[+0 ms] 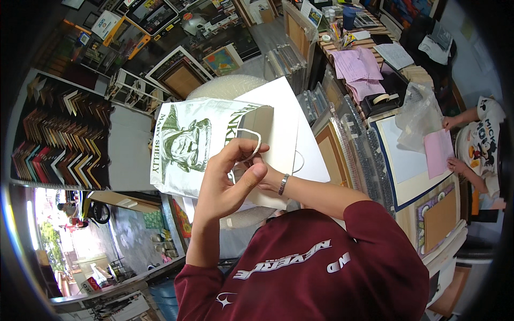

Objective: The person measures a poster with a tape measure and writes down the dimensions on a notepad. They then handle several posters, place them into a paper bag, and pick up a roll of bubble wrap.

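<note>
In front of me a white paper bag (184, 147) with a dark green printed portrait lies tilted, its mouth toward the right. A white cord handle (259, 140) loops out near the mouth. My left hand (231, 174) is closed around this cord, its index finger and thumb curled at the loop. Behind it, my right hand (269, 176) meets the cord at the bag's edge; its fingers are mostly hidden. A metal band (283, 184) circles my right wrist. A second thin cord loop (300, 161) shows right of the bag.
A white sheet (310, 144) and bubble wrap (227, 85) lie under and behind the bag. Wrapped frames (350, 139) stand upright to the right. Another person's hand (455, 165) holds pink paper (438, 152) at the far right. Frame-corner samples (61, 139) hang at left.
</note>
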Demonstrator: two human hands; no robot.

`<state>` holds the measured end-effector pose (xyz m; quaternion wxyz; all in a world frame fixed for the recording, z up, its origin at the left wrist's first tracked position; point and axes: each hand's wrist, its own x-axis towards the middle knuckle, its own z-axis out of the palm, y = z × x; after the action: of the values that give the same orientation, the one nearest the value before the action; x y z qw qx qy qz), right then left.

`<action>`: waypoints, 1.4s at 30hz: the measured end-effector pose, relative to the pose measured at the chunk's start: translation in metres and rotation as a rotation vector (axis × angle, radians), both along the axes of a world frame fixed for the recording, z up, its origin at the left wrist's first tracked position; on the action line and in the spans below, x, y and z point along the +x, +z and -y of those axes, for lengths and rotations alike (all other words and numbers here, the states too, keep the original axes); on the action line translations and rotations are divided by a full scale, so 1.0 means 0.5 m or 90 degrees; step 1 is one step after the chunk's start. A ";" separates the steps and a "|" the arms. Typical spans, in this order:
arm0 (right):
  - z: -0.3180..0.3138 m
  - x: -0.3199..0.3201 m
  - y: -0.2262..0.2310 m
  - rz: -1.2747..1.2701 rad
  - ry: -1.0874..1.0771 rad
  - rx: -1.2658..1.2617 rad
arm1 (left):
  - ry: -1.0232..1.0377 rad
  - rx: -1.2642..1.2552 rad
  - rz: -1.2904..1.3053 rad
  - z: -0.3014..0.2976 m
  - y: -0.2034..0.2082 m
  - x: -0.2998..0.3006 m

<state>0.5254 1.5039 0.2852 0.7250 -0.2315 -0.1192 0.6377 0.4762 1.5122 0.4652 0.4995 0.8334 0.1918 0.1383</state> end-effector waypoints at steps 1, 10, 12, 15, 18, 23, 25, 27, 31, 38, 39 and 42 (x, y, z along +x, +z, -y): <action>-0.003 -0.003 0.026 -0.038 0.003 -0.032 | 0.002 -0.011 -0.004 0.003 0.007 -0.001; -0.061 -0.020 -0.047 -0.017 0.041 0.038 | 0.027 -0.044 0.043 -0.007 -0.011 0.007; -0.065 -0.026 -0.058 0.013 -0.006 0.033 | 0.035 -0.055 0.049 -0.005 -0.012 0.010; -0.073 -0.025 -0.087 0.131 0.000 -0.047 | 0.055 -0.062 0.073 -0.005 -0.006 0.021; -0.060 0.024 -0.063 0.363 0.259 -0.147 | 0.055 -0.133 0.123 -0.030 0.010 -0.001; -0.004 0.141 0.055 0.739 0.395 -0.198 | 0.088 -0.079 0.167 -0.043 0.029 -0.003; 0.058 0.193 0.058 0.789 0.239 -0.211 | 0.091 -0.090 0.168 -0.045 0.021 -0.013; 0.129 0.246 -0.009 0.826 -0.029 -0.307 | 0.092 -0.086 0.167 -0.039 0.016 -0.019; 0.205 0.329 -0.122 0.808 -0.199 -0.440 | 0.106 -0.083 0.208 -0.039 0.020 -0.006; 0.166 0.296 -0.169 0.701 -0.044 -0.255 | 0.177 -0.066 0.333 -0.076 0.079 -0.019; 0.164 0.288 -0.194 0.669 -0.095 -0.236 | 0.187 -0.055 0.340 -0.077 0.090 -0.012; 0.162 0.239 -0.260 0.567 -0.211 -0.179 | 0.170 -0.033 0.333 -0.075 0.107 -0.005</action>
<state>0.6450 1.4230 0.1549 0.6570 -0.5932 -0.2917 0.3625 0.4736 1.5497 0.5186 0.5303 0.7239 0.1676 0.4082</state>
